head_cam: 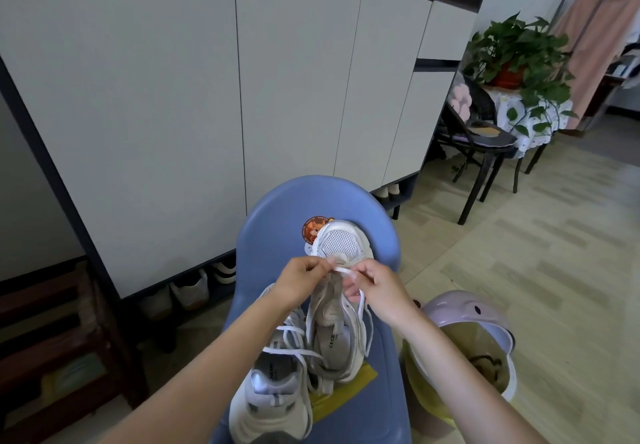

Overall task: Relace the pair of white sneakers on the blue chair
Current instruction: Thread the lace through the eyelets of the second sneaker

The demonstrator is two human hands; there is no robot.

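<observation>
Laced mesh sneaker nearest, both hands' fingers pinching flat white lace over second sneaker, smooth blue chair

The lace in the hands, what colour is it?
White lace, seen in the head view.

Two sneakers on chair; bin right.

White cabinet wall, pale tiled floor, potted plant (right corner)
</observation>
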